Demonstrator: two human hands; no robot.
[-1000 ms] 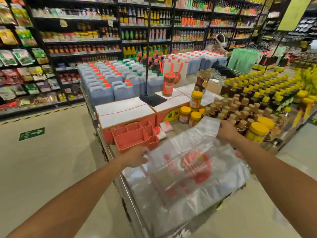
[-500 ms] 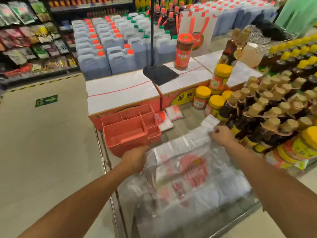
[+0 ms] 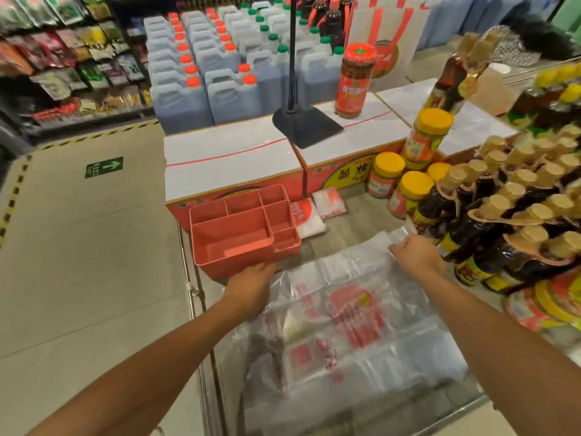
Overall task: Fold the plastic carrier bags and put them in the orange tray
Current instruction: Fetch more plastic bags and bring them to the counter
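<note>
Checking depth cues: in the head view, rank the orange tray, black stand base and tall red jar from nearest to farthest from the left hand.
1. Orange tray, just beyond the left hand.
2. Black stand base, on the boxes behind.
3. Tall red jar, farther back, rightward.

Glossy, seemingly thin plastic bag [image 3: 361, 309]

- A green sign [image 3: 103, 167] on the grey floor shows a white arrow pointing away from the viewer. The white characters beside it are too small to read.
- A carton [image 3: 342, 177] has a yellow panel on its front with two large dark Chinese characters, seen upside down and not surely legible.
- The clear carrier bag [image 3: 355, 313] bears a round red logo and blocks of red print, too blurred to read.
- The yellow-lidded jars [image 3: 385, 180] have orange-red labels with print too small to read.
</note>
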